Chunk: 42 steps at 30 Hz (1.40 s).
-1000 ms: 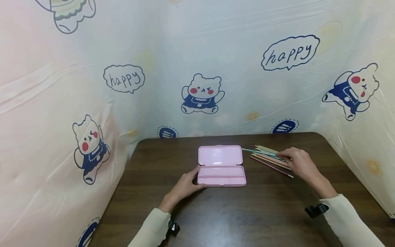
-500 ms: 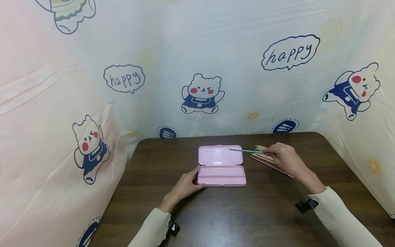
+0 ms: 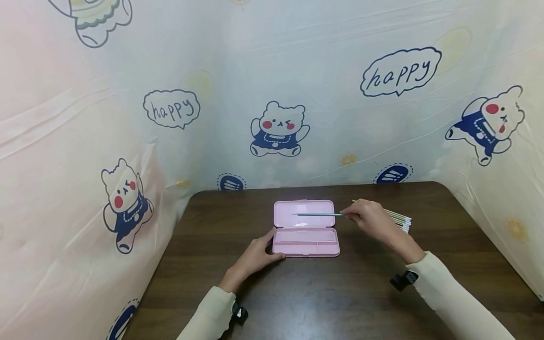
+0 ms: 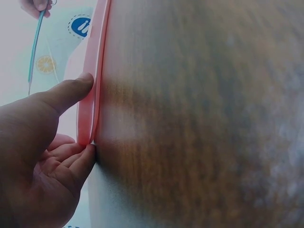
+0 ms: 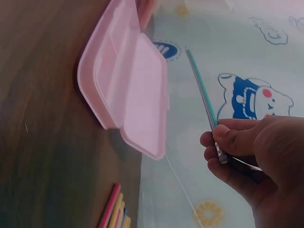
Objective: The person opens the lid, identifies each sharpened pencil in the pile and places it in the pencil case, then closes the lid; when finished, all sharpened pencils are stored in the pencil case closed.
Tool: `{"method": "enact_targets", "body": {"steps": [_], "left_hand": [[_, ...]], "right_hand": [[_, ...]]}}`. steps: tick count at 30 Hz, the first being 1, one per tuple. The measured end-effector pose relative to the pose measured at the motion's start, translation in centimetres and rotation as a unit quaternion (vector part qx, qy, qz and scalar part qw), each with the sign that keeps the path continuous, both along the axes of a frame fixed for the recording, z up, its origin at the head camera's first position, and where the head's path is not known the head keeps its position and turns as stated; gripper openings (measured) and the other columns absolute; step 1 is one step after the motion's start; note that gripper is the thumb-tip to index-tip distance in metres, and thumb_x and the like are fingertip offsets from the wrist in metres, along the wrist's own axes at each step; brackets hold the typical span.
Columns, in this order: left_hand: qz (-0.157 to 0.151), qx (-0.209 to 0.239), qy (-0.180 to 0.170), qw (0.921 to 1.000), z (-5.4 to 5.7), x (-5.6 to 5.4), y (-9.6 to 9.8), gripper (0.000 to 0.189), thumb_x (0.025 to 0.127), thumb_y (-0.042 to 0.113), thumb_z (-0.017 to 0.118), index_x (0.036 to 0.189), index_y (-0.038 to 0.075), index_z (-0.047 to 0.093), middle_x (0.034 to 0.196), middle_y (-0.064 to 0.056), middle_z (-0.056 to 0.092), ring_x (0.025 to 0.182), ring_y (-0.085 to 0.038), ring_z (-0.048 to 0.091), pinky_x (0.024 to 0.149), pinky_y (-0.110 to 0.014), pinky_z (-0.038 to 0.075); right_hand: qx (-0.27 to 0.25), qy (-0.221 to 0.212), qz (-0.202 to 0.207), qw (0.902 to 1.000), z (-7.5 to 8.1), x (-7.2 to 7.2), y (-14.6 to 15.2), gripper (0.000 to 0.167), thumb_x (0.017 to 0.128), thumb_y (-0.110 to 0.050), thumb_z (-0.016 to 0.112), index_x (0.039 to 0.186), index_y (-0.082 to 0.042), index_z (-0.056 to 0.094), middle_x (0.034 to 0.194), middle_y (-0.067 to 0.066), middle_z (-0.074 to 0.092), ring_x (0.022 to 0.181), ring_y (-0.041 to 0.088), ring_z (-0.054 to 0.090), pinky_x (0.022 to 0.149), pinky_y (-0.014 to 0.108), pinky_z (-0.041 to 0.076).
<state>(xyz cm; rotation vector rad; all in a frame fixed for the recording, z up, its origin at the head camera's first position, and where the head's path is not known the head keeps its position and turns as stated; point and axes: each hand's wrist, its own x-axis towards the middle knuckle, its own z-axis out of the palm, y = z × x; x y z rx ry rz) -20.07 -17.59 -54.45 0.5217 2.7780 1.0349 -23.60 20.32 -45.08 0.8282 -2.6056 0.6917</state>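
A pink pencil case (image 3: 305,249) lies open on the table, its lid (image 3: 303,208) folded back and its divided tray bare. My left hand (image 3: 254,255) holds the case by its near left corner, thumb against the front edge and fingertips at the side, as the left wrist view shows on the case's wall (image 4: 90,104). Between thumb and fingers, my right hand (image 3: 370,218) pinches a teal pencil (image 3: 316,215) near its eraser end. Its sharpened tip points left, over the lid in the head view. In the right wrist view the pencil (image 5: 202,88) is raised beside the case.
Several loose pencils (image 3: 399,218) lie to the right of the case, partly hidden under my right hand and forearm. The dark wooden table (image 3: 314,297) meets a patterned cloth backdrop (image 3: 204,141) at its back and sides.
My right hand has drawn the teal pencil out of the pile and carried it left, until it overlaps the lid. The left hand and the case have stayed in place.
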Motion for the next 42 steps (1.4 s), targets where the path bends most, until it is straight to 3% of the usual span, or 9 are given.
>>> {"method": "enact_targets", "body": {"steps": [4,9,19,23,30,42], "left_hand": [[0.002,-0.001,-0.002,1.0,0.0,-0.1,0.0,0.095,0.095,0.043,0.081,0.17,0.015,0.029,0.171,-0.009,0.039,0.155,-0.03,0.046,0.122,-0.048,0.044],[0.0,0.001,0.0,1.0,-0.1,-0.2,0.0,0.095,0.095,0.045,0.08,0.17,0.016,0.029,0.171,-0.009,0.039,0.155,-0.03,0.045,0.122,-0.048,0.044],[0.003,0.0,-0.005,1.0,0.0,-0.1,0.1,0.096,0.095,0.044,0.081,0.17,0.015,0.028,0.172,-0.009,0.039,0.155,-0.03,0.045,0.122,-0.048,0.044],[-0.002,0.003,-0.003,1.0,0.1,-0.1,0.1,0.096,0.095,0.042,0.081,0.17,0.014,0.028,0.171,-0.009,0.04,0.155,-0.031,0.046,0.122,-0.049,0.044],[0.001,0.004,-0.002,1.0,0.0,-0.2,0.1,0.096,0.095,0.043,0.081,0.17,0.016,0.028,0.171,-0.008,0.041,0.155,-0.029,0.046,0.122,-0.048,0.044],[0.0,0.007,-0.003,1.0,0.0,-0.2,0.1,0.096,0.095,0.043,0.081,0.17,0.016,0.028,0.171,-0.008,0.041,0.155,-0.029,0.046,0.122,-0.048,0.044]], "right_hand": [[0.004,-0.012,0.017,0.9998,-0.9,-0.5,-0.8,0.025,0.091,0.011,0.075,0.103,-0.007,0.086,0.09,0.004,0.08,0.077,0.011,0.064,0.07,0.035,0.06],[0.002,-0.011,0.038,0.9992,-2.0,-0.7,-1.8,0.027,0.089,0.013,0.075,0.102,-0.008,0.086,0.094,0.006,0.082,0.082,0.016,0.072,0.073,0.037,0.063],[-0.004,-0.1,0.04,0.9942,-5.3,-1.0,-3.5,0.019,0.093,0.003,0.077,0.105,-0.009,0.086,0.103,0.005,0.083,0.091,0.017,0.076,0.085,0.042,0.066],[-0.003,-0.115,0.048,0.9922,-6.3,-1.1,-3.8,0.019,0.095,0.001,0.076,0.108,-0.009,0.086,0.108,0.006,0.083,0.096,0.019,0.077,0.091,0.044,0.065],[0.004,-0.124,0.075,0.9894,-6.7,-0.9,-4.1,0.019,0.096,-0.002,0.076,0.112,-0.008,0.084,0.113,0.007,0.082,0.103,0.023,0.079,0.095,0.047,0.064],[0.024,-0.129,0.076,0.9884,-6.8,-0.7,-4.4,0.018,0.096,-0.003,0.077,0.111,-0.01,0.084,0.112,0.006,0.082,0.103,0.022,0.078,0.096,0.046,0.064]]}}
